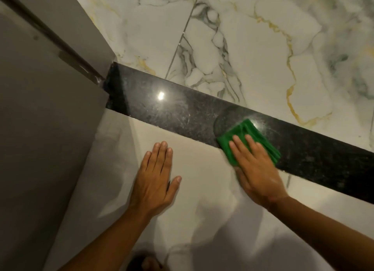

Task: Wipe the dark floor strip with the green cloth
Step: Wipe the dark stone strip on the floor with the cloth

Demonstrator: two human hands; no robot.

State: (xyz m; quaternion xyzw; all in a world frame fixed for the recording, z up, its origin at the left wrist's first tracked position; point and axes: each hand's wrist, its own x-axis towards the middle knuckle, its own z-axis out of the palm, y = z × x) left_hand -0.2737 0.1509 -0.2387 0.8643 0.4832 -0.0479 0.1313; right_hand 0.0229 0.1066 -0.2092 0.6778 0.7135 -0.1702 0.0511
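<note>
A glossy dark stone floor strip [172, 108] runs diagonally from the door frame at the left down to the right edge. A folded green cloth [244, 135] lies on the strip near its middle. My right hand [257, 169] presses flat on the cloth, fingers spread over it, palm hanging over the strip's near edge. My left hand [157, 177] rests flat on the pale tile in front of the strip, fingers together, holding nothing. Smears and a light reflection show on the strip left of the cloth.
A grey door or panel [40, 129] with a metal edge stands at the left and meets the strip's end. White marble tiles with gold and grey veins [263, 48] lie beyond the strip. Pale beige floor tile [202, 220] lies on my side.
</note>
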